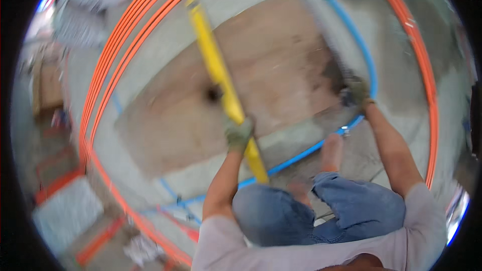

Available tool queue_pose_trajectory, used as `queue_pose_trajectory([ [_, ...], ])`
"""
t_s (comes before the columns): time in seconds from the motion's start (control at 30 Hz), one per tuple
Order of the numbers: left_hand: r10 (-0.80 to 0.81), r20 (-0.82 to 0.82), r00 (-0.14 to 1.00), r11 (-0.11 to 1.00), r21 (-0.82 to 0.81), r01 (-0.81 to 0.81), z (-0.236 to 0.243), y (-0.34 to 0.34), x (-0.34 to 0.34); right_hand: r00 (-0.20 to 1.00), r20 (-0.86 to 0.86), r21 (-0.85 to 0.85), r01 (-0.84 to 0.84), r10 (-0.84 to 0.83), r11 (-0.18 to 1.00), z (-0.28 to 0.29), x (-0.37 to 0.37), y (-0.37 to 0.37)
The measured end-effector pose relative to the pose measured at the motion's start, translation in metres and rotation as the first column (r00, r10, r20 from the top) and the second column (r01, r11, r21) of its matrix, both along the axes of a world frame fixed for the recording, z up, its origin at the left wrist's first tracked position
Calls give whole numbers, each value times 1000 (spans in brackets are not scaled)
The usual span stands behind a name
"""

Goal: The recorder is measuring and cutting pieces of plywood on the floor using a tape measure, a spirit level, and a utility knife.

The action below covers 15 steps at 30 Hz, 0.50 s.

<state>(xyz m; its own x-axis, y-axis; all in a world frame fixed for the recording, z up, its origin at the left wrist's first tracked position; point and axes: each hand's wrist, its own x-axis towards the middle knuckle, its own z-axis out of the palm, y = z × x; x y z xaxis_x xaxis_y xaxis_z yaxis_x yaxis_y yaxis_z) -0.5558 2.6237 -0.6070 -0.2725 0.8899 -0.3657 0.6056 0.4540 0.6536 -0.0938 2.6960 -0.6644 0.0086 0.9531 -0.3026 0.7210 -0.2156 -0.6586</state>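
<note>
My left hand (237, 134), in a greenish work glove, is closed around a long yellow spirit level (215, 62). The level lies slantwise over a large brown board (281, 45), its near end reaching my knees. A dark round spot, perhaps a hole, shows in the board beside the level. At the board's right edge my gloved right hand (357, 93) is closed on something dark with a shiny part, too blurred to name. A thin grey strip (321, 22) runs from there along the board's edge to its far corner.
Bundled orange pipes (113, 52) curve past on the left, and more orange pipes (422, 55) run down the right. A blue pipe (359, 35) loops around the board's right and near sides, close to my bare foot (332, 153). A pale slab (68, 213) lies at lower left.
</note>
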Motion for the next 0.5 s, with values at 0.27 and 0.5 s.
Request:
queue_pose_trajectory([
  [0.27, 90, -131, 987, 995, 43, -85, 13, 3, -15, 800, -420, -325, 309, -429, 894, 36, -1, 9],
  [0.5, 130, -175, 976, 986, 131, -108, 16, 2, -22, 719, -538, -482, 166, -440, 860, 40, 5, 2],
])
